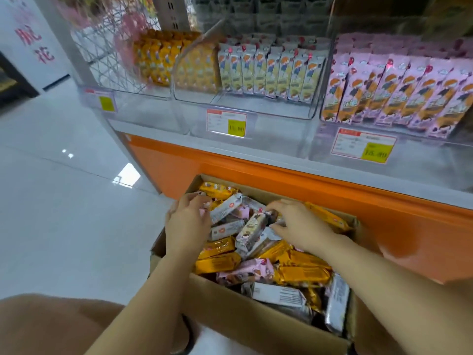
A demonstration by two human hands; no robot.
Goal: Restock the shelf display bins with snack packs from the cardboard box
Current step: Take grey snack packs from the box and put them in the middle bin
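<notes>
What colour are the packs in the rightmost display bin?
Pink, with an orange and dark cartoon print. The pink packs show best in the head view.

Soft, even light is falling from overhead, and bright patches are glinting on the glossy floor [126,175] off the counter's [281,180] left corner. The clear bins [256,111] are catching hazy glare — the top edge is smearing into blur. The wide lens is bowing the counter's front edge, and faint shadow is pooling inside the box [243,321].

Matt cardboard box [245,326], glossy foil snack packs [302,274]
</notes>
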